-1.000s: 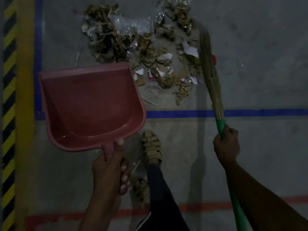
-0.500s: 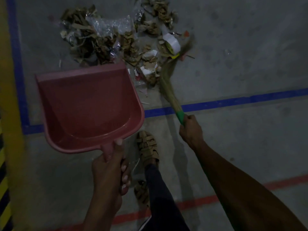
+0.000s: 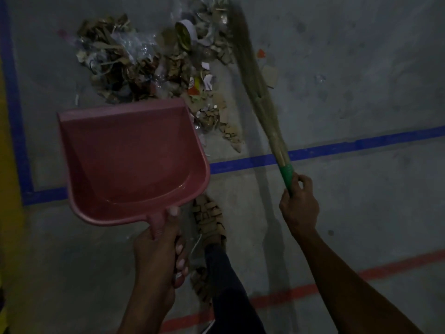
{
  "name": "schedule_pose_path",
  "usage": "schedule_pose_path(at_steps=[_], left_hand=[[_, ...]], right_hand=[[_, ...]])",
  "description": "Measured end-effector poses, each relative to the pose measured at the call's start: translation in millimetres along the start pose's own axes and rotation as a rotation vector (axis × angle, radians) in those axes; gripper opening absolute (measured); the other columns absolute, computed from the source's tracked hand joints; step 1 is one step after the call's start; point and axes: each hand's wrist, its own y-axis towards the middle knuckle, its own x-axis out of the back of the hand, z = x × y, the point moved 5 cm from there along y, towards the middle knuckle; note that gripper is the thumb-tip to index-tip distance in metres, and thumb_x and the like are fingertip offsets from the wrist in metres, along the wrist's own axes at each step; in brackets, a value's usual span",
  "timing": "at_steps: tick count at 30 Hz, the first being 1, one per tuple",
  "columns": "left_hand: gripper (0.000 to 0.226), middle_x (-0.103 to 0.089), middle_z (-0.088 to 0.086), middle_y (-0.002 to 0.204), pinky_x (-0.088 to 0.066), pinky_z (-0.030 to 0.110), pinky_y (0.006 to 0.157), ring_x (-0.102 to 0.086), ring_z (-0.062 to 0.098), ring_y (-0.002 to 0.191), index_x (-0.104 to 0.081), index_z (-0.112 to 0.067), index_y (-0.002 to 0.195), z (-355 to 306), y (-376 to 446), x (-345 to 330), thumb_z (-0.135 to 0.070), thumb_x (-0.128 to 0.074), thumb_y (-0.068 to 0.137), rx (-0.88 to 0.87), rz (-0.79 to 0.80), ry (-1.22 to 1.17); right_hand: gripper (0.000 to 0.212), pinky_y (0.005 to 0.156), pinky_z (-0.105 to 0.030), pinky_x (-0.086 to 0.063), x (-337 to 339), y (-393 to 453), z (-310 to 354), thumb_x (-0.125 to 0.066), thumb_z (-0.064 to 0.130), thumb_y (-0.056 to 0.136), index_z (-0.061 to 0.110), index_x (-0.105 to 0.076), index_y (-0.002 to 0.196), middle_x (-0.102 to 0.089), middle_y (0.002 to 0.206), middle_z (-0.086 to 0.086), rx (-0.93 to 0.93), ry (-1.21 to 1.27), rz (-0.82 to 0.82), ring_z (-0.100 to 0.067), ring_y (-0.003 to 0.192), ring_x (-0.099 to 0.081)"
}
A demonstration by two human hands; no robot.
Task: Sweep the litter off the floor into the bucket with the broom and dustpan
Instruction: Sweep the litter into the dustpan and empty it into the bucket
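A heap of litter (image 3: 154,66), mostly dry leaves, torn cardboard, plastic wrap and paper scraps, lies on the grey floor ahead of me. My left hand (image 3: 159,251) grips the handle of an empty pink dustpan (image 3: 132,162), whose front lip sits at the near edge of the heap. My right hand (image 3: 298,208) holds the green handle of a straw broom (image 3: 255,78), whose bristles reach to the heap's right side. No bucket is in view.
Blue floor tape (image 3: 337,148) runs across the floor and up the left side. A red line (image 3: 385,266) crosses nearer me, and a yellow stripe (image 3: 7,165) edges the left. My sandalled foot (image 3: 208,218) stands just right of the dustpan. A few stray scraps (image 3: 269,74) lie right of the broom.
The broom has swung from the heap's middle back to its right side. More litter now lies bunched beside the dustpan's right corner. The dustpan has hardly moved.
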Motion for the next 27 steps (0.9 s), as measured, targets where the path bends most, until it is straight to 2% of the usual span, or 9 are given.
schedule_pose_path(at_steps=[5,9,12,17,21,27], left_hand=[[0.061,-0.029,0.004,0.041,-0.026,0.012,0.043,-0.025,0.011,0.029,-0.042,-0.014,0.054,2,2,-2,-0.06,-0.065,0.086,0.022,-0.021,-0.005],[0.057,-0.031,0.002,0.043,-0.025,0.012,0.043,-0.026,0.012,0.029,-0.042,-0.014,0.06,4,2,-1,-0.06,-0.066,0.085,0.022,-0.032,-0.025],[0.055,-0.032,0.0,0.045,-0.025,0.013,0.043,-0.027,0.012,0.031,-0.042,-0.016,0.062,5,1,0,-0.058,-0.066,0.087,0.012,-0.043,-0.041],[0.061,-0.031,0.004,0.042,-0.024,0.014,0.044,-0.027,0.013,0.029,-0.041,-0.019,0.049,0,-4,1,-0.059,-0.065,0.088,-0.015,-0.057,-0.042],[0.063,-0.031,0.005,0.042,-0.024,0.013,0.041,-0.026,0.013,0.03,-0.039,-0.012,0.055,-6,-16,-9,-0.06,-0.065,0.087,-0.035,-0.03,-0.054],[0.062,-0.037,0.002,0.043,-0.027,0.015,0.039,-0.033,0.014,0.031,-0.042,-0.015,0.055,-16,-47,-46,-0.063,-0.067,0.086,-0.064,0.018,-0.038]], right_hand=[[0.035,0.059,-0.034,-0.037,-17,-19,-16,-0.053,0.016,0.091,0.008,-0.05,0.125,-0.045,0.121,-0.011,-0.16,-0.12,0.241,-0.037,0.073,-0.06],[0.03,0.057,-0.034,-0.037,-43,-39,5,-0.049,0.015,0.091,0.009,-0.05,0.12,-0.044,0.116,-0.009,-0.062,-0.157,0.436,-0.032,0.067,-0.055],[0.035,0.056,-0.033,-0.04,-56,-42,35,-0.049,0.015,0.091,0.011,-0.048,0.126,-0.044,0.121,-0.007,0.081,-0.109,0.505,-0.031,0.073,-0.059],[0.049,0.057,-0.039,-0.054,-47,-40,65,-0.054,0.016,0.09,0.013,-0.045,0.138,-0.046,0.128,-0.009,0.223,-0.008,0.406,-0.029,0.077,-0.061],[0.051,0.053,-0.034,-0.051,-20,-43,59,-0.06,0.013,0.089,0.01,-0.047,0.139,-0.048,0.132,-0.009,0.241,0.055,0.251,-0.025,0.071,-0.061],[0.052,0.053,-0.03,-0.045,37,-28,21,-0.063,0.011,0.087,0.009,-0.05,0.137,-0.048,0.131,-0.009,0.193,0.089,0.052,-0.029,0.073,-0.061]])
